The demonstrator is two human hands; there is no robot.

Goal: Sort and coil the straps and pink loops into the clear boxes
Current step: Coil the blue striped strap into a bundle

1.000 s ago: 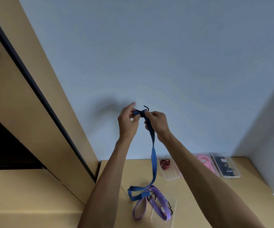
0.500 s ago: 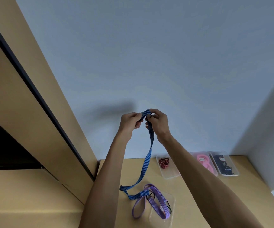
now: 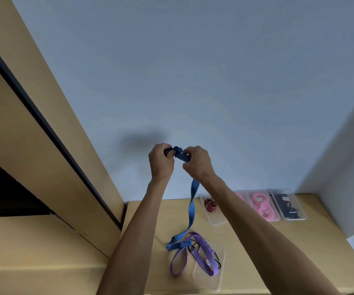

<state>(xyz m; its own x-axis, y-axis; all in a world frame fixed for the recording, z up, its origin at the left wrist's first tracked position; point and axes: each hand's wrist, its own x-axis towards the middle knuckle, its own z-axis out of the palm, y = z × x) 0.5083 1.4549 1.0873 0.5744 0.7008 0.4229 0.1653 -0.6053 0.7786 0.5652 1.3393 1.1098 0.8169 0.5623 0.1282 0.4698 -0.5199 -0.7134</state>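
Note:
Both my hands are raised in front of the wall, holding the top end of a blue striped strap (image 3: pixel 192 206). My left hand (image 3: pixel 161 161) grips a small coil of it, and my right hand (image 3: pixel 198 161) pinches the strap just beside that coil. The rest of the strap hangs down to the table, its tail lying by a purple striped strap (image 3: pixel 201 253) that drapes over a clear box (image 3: pixel 219 273). Farther back stand a clear box with a red coil (image 3: pixel 210 205), one with pink loops (image 3: pixel 262 204) and one with black straps (image 3: pixel 286 206).
The wooden table (image 3: pixel 256 252) ends at a wall behind and a grey wall corner (image 3: pixel 346 167) on the right. A tall wooden panel with a dark strip (image 3: pixel 50 133) rises at the left, with a lower wooden ledge (image 3: pixel 33 241) beside the table.
My hands have wound more of the blue strap into a coil at the top. The hanging length has shortened and its tail has slid across the table toward the purple strap.

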